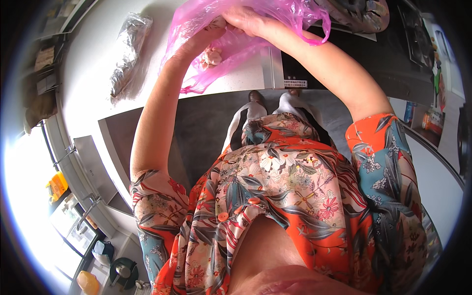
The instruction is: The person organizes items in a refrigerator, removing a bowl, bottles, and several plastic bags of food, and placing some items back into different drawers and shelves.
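My left hand (206,35) and my right hand (241,18) meet at the mouth of a thin pink plastic bag (254,57) on the white worktop. A pale, dark-streaked thing (215,24), perhaps a garlic bulb, shows at the fingers of my left hand. What my right hand grips cannot be made out, since its fingertips are hidden. Just below the hands, a garlic bulb (211,57) rests on the pink plastic. One loop handle (325,29) of the bag hangs over my right forearm.
Left on the white worktop (158,70) lies a crumpled clear plastic bag (131,55) with something inside. A black hob surface (343,70) with a warning label (295,83) adjoins on the right. A sink tap (88,210) stands at the lower left.
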The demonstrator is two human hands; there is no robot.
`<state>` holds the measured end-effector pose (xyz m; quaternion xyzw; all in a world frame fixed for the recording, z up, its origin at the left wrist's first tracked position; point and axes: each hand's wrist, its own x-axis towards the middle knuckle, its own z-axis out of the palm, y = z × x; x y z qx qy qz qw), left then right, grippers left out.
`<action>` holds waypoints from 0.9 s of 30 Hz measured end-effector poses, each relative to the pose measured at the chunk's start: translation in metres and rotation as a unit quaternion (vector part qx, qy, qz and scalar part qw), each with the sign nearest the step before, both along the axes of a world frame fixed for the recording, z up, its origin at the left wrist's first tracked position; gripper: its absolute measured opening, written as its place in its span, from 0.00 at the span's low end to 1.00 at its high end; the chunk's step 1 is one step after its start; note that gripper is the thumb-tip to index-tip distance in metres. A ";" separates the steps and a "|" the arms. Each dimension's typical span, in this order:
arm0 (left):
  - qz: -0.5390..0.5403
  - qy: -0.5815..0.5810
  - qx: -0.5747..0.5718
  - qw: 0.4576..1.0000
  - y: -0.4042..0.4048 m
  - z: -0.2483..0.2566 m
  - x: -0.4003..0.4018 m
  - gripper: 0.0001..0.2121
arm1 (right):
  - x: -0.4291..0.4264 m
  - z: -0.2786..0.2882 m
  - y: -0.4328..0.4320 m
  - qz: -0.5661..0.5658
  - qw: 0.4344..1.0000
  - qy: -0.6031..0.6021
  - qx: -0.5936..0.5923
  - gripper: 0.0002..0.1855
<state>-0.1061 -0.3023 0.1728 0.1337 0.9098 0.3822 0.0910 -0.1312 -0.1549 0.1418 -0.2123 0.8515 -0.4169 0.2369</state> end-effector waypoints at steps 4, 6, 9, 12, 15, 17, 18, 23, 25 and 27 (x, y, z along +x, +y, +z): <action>0.008 0.026 -0.033 0.999 0.001 0.005 -0.001 0.15 | 0.004 -0.001 -0.001 -0.006 1.000 0.000 0.007 0.11; 0.027 -0.013 0.052 0.998 0.001 0.004 0.001 0.13 | 0.005 -0.001 0.000 -0.011 1.000 0.001 0.010 0.11; 0.022 0.016 0.160 0.987 0.004 0.000 0.002 0.08 | 0.005 -0.002 0.001 -0.013 1.000 -0.001 0.015 0.11; 0.108 -0.111 0.140 0.978 0.001 0.004 0.002 0.05 | 0.004 -0.002 0.002 -0.013 1.000 -0.005 0.015 0.11; 0.093 -0.213 0.254 0.939 -0.011 -0.004 0.000 0.06 | 0.001 0.001 0.006 -0.008 1.000 -0.015 0.003 0.11; 0.068 -0.185 0.397 0.896 0.001 0.002 0.005 0.05 | -0.001 0.003 0.011 -0.006 1.000 -0.024 -0.009 0.11; 0.096 -0.194 0.408 0.887 0.001 0.005 0.001 0.04 | 0.003 0.005 0.010 -0.003 1.000 -0.027 -0.008 0.11; 0.185 -0.274 0.252 0.910 0.006 0.011 -0.016 0.08 | 0.018 0.031 0.020 -0.043 0.991 -0.103 -0.078 0.12; 0.159 -0.290 0.170 0.928 0.002 0.001 -0.015 0.07 | 0.024 0.025 0.027 -0.050 0.973 -0.170 -0.148 0.13; 0.175 -0.255 0.145 0.940 -0.010 -0.019 -0.011 0.06 | 0.029 0.016 0.031 -0.024 0.899 -0.311 -0.306 0.16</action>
